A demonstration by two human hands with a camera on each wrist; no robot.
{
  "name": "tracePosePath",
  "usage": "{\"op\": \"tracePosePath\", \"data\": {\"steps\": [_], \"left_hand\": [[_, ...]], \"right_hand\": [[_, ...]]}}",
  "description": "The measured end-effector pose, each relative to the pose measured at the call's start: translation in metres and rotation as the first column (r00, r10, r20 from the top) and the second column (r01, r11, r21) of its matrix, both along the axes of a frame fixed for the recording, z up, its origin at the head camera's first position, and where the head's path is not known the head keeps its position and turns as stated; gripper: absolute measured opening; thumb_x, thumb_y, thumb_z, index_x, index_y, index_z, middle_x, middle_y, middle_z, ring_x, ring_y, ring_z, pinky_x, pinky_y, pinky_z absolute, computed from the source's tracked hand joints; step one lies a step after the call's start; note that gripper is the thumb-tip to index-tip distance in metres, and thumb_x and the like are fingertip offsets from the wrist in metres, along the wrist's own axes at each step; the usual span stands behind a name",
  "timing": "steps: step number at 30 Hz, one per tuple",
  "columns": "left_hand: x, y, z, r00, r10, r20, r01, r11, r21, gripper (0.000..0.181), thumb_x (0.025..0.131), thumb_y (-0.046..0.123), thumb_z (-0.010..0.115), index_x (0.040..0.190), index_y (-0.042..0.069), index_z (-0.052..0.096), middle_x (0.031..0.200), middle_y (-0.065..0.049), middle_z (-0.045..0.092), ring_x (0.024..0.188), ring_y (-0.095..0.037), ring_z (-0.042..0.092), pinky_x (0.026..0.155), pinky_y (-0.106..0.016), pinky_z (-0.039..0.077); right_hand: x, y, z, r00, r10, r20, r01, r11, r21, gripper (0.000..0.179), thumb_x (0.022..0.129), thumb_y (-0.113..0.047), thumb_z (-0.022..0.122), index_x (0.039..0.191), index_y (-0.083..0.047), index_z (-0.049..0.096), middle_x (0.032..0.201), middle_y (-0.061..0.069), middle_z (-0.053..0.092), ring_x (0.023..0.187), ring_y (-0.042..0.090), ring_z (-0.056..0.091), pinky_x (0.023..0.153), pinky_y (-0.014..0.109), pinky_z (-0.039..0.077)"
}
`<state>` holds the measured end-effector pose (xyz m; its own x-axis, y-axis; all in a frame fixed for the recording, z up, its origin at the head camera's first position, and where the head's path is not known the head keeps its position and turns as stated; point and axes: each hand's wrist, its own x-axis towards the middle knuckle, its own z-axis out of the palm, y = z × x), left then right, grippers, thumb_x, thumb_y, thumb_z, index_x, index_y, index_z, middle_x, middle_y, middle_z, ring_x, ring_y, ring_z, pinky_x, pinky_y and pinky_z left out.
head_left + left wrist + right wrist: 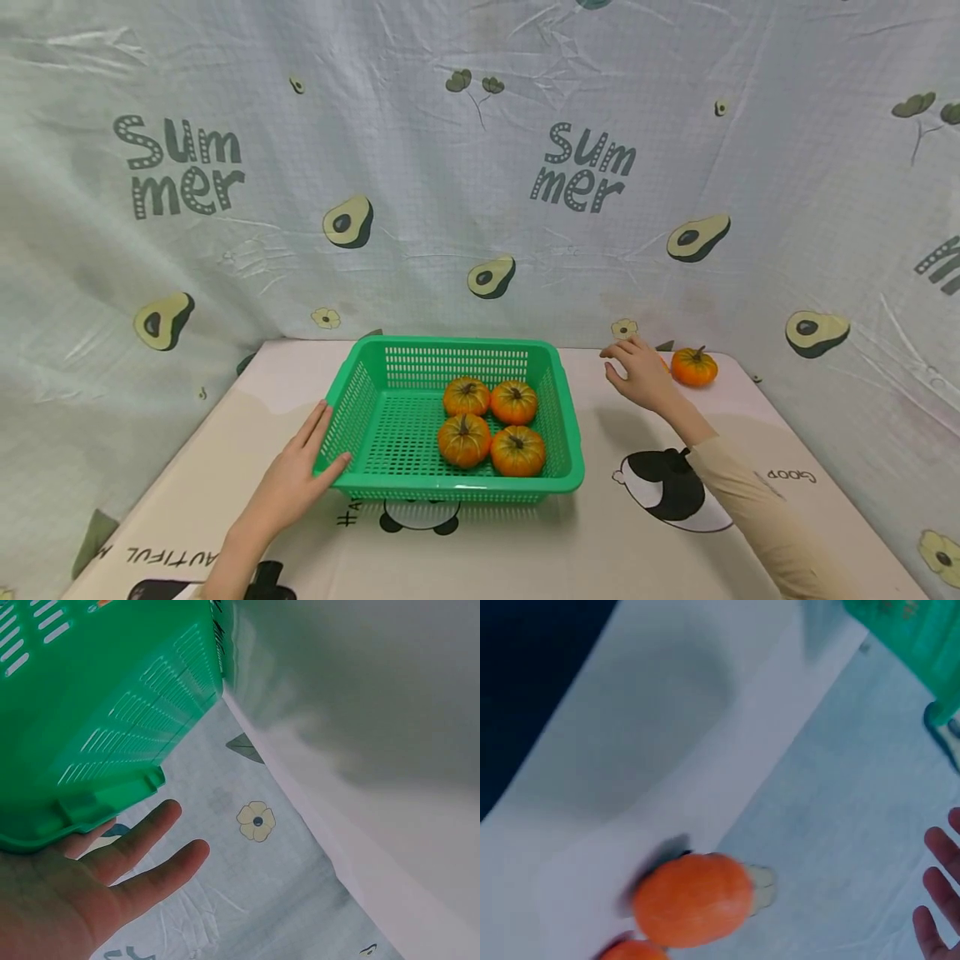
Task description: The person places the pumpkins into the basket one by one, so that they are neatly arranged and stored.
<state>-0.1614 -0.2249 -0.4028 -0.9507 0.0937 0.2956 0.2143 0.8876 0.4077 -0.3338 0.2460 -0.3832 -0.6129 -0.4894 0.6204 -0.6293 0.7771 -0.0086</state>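
A green plastic basket [457, 483] with slotted walls stands on the table, and several small orange pumpkins [465, 442] sit together in its right half. My left hand [288, 479] rests at the basket's left side near the front corner, fingers extended along the outer wall in the left wrist view. To the right of the basket, my right hand [641, 375] is raised over the table, holding nothing, its fingers loosely bent. Just beyond that hand lies an orange pumpkin [694, 367]; a second one is mostly hidden behind the hand, and two pumpkins [694, 900] show in the right wrist view.
The pale table [420, 558] carries printed cartoon figures and lettering. A white curtain [420, 167] patterned with avocados hangs behind the table's far edge and along both sides.
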Motion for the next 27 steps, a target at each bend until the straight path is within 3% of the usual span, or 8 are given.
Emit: {"op": "tracePosePath", "data": {"steps": [7, 12, 15, 19, 27], "left_hand": [[0.000, 0.000, 0.000, 1.000, -0.002, -0.003, 0.002, 1.000, 0.001, 0.073, 0.088, 0.036, 0.052, 0.141, -0.002, 0.020, 0.146, -0.022, 0.019, 0.123, -0.048, 0.033, 0.089, -0.059, 0.037], [0.000, 0.001, 0.001, 1.000, -0.001, 0.000, 0.001, 1.000, -0.003, 0.073, 0.088, 0.038, 0.051, 0.140, -0.003, 0.021, 0.146, -0.023, 0.019, 0.123, -0.047, 0.033, 0.090, -0.059, 0.037], [-0.001, 0.000, 0.002, 1.000, 0.001, 0.000, -0.001, 1.000, -0.003, 0.073, 0.088, 0.038, 0.051, 0.140, -0.003, 0.021, 0.146, -0.023, 0.019, 0.123, -0.047, 0.032, 0.090, -0.059, 0.037], [-0.001, -0.001, 0.002, 1.000, 0.001, -0.003, -0.001, 1.000, -0.002, 0.073, 0.088, 0.037, 0.052, 0.141, -0.003, 0.021, 0.146, -0.022, 0.019, 0.123, -0.047, 0.032, 0.089, -0.059, 0.037], [-0.001, 0.000, -0.001, 1.000, -0.001, -0.006, 0.001, 1.000, 0.008, 0.073, 0.088, 0.036, 0.053, 0.141, -0.002, 0.021, 0.146, -0.022, 0.020, 0.124, -0.047, 0.032, 0.090, -0.059, 0.036]], "right_hand": [[-0.011, 0.031, -0.013, 0.992, -0.121, 0.040, 0.125, 0.984, -0.127, 0.011, 0.078, -0.004, 0.059, 0.087, -0.001, 0.065, 0.086, 0.015, 0.066, 0.081, 0.028, 0.049, 0.070, 0.042, 0.041], [-0.016, 0.054, -0.017, 0.963, -0.235, 0.131, 0.258, 0.947, -0.193, 0.018, 0.081, -0.004, 0.056, 0.093, 0.006, 0.062, 0.094, 0.025, 0.061, 0.089, 0.038, 0.047, 0.078, 0.052, 0.038], [-0.019, 0.067, -0.019, 0.928, -0.300, 0.221, 0.346, 0.914, -0.211, 0.026, 0.084, -0.009, 0.052, 0.102, 0.009, 0.057, 0.102, 0.029, 0.055, 0.094, 0.042, 0.043, 0.081, 0.055, 0.035], [-0.021, 0.084, -0.022, 0.866, -0.372, 0.334, 0.455, 0.863, -0.219, 0.037, 0.087, -0.014, 0.047, 0.114, 0.011, 0.049, 0.113, 0.031, 0.045, 0.103, 0.045, 0.037, 0.081, 0.057, 0.031], [-0.027, 0.111, -0.028, 0.749, -0.462, 0.475, 0.612, 0.757, -0.230, 0.052, 0.091, -0.020, 0.038, 0.128, 0.015, 0.029, 0.127, 0.037, 0.028, 0.116, 0.050, 0.024, 0.088, 0.063, 0.023]]}}
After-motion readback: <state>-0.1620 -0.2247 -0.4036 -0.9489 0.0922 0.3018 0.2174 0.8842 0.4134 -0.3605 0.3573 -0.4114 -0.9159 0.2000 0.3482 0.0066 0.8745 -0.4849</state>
